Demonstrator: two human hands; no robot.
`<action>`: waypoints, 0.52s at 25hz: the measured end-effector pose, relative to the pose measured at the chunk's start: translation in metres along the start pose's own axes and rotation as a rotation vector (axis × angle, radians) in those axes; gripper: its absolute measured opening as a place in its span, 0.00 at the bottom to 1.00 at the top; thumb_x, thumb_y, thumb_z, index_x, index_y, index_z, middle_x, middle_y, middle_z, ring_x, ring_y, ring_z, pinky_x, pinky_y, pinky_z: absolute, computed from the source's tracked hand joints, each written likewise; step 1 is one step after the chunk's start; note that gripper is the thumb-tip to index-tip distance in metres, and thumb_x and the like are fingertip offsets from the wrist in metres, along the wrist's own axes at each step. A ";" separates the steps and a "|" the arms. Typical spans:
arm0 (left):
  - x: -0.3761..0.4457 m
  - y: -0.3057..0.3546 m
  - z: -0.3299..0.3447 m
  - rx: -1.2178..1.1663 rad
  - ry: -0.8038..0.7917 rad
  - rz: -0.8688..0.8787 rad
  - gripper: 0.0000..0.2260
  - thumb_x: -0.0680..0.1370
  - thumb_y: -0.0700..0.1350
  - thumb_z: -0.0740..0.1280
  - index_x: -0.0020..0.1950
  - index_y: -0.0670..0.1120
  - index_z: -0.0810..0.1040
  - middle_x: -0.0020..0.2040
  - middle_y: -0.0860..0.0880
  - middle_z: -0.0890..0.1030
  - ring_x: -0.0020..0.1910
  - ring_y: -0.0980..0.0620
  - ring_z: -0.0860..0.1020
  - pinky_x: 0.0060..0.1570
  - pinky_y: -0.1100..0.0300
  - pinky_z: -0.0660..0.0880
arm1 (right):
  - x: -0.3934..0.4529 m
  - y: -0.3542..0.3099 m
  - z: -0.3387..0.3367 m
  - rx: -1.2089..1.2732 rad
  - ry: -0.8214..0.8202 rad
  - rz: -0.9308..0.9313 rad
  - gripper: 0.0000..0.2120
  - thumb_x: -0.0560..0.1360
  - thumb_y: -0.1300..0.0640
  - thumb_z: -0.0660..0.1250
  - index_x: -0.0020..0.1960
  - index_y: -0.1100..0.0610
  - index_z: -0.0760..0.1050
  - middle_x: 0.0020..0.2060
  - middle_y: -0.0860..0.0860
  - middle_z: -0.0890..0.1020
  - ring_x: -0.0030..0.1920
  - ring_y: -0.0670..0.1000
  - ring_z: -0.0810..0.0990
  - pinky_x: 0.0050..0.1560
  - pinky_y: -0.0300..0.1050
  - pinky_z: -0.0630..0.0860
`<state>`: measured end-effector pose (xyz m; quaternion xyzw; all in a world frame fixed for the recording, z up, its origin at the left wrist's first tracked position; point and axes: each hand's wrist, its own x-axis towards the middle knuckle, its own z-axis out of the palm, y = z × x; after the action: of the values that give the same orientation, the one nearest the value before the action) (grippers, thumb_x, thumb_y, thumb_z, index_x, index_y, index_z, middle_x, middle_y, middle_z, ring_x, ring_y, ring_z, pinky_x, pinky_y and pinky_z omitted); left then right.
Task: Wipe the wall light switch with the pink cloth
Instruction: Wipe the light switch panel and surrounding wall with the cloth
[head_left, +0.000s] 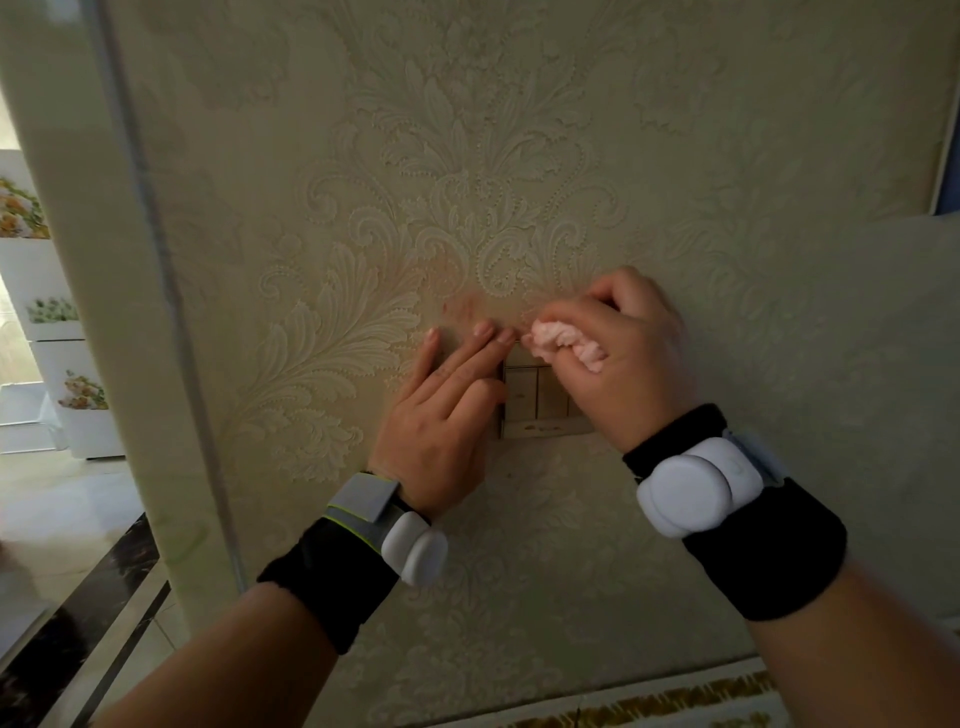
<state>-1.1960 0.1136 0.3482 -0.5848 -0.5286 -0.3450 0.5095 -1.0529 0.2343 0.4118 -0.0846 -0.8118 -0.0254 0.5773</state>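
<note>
against the wall (519, 156), low on the patterned paper, my left hand (447, 415) lies flat with its fingers (480, 348) spread and straight, holding nothing, their tips resting just past the switch's top left corner while the palm covers the plate's left edge. my right hand (618, 358) is curled tight around the cloth (566, 345), bunched into a small pink wad that pokes out between thumb and fingers and presses at the top edge of the switch (540, 400). the plate's middle rockers and bottom edge show bare between my hands; its right side is hidden under my right palm. i judge the wiping is under way at the top edge, with the rocker faces and lower border still to do. the next stroke calls for dragging the wad down across the rockers with light, even pressure so none of them flips, and for sliding my left hand clear of the left edge so the cloth can reach it.
</note>
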 end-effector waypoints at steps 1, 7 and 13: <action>0.000 0.000 0.000 0.002 0.004 0.001 0.06 0.77 0.31 0.65 0.44 0.41 0.79 0.70 0.44 0.77 0.73 0.46 0.72 0.77 0.45 0.60 | 0.002 -0.002 0.001 -0.023 -0.020 -0.011 0.06 0.69 0.53 0.72 0.46 0.48 0.83 0.42 0.50 0.75 0.45 0.56 0.77 0.43 0.56 0.78; 0.000 -0.001 0.000 0.006 0.001 0.006 0.08 0.79 0.34 0.62 0.45 0.41 0.79 0.69 0.43 0.77 0.73 0.46 0.72 0.78 0.46 0.59 | -0.004 0.002 0.000 -0.031 -0.012 0.086 0.06 0.70 0.48 0.68 0.43 0.49 0.82 0.42 0.49 0.75 0.45 0.54 0.77 0.41 0.52 0.78; 0.000 0.000 0.000 0.004 0.018 0.009 0.09 0.79 0.35 0.62 0.43 0.40 0.79 0.69 0.43 0.77 0.73 0.46 0.72 0.77 0.44 0.61 | -0.010 0.017 -0.007 -0.002 0.086 0.200 0.05 0.70 0.53 0.75 0.45 0.51 0.83 0.43 0.50 0.76 0.43 0.54 0.79 0.37 0.46 0.77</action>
<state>-1.1959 0.1141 0.3485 -0.5830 -0.5219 -0.3471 0.5170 -1.0403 0.2489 0.4037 -0.1649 -0.7735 0.0280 0.6113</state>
